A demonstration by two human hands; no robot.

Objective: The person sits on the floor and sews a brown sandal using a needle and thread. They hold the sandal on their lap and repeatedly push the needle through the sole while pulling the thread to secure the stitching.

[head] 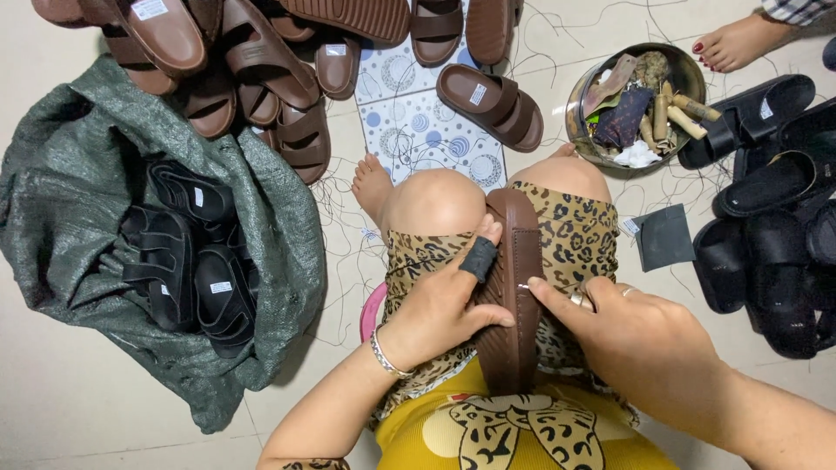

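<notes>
Two bare hands are working on one brown sandal [512, 305], which is lying sole-up along the person's lap between the knees, its toe end pointing away toward the knees. One green woven sack [78, 209] is spreading open over the floor at the left, the biggest thing in sight, and at least four black sandals [187, 261] are sitting inside it. One heap of brown sandals [252, 70] is crowding the top edge, too overlapped to count surely, with a single brown sandal [492, 104] lying apart on a patterned mat [418, 130]. One pile of black sandals [775, 226], at least six, is stacking up at the right. One round metal bowl [688, 74] is standing beyond the right knee, filled with scraps and short sticks, and one bare foot [740, 39] of another person is resting just behind it.

Coming from the lower left, the left hand [440, 309] is curling around the sandal's left edge, thumb pressing the sole, forefinger stretched along it and wearing a dark fingertip cover [478, 258]. Reaching in from the lower right, the right hand [636, 335] is pinching something thin and pale against the sandal's right edge with thumb and forefinger; what it is I cannot tell.
</notes>
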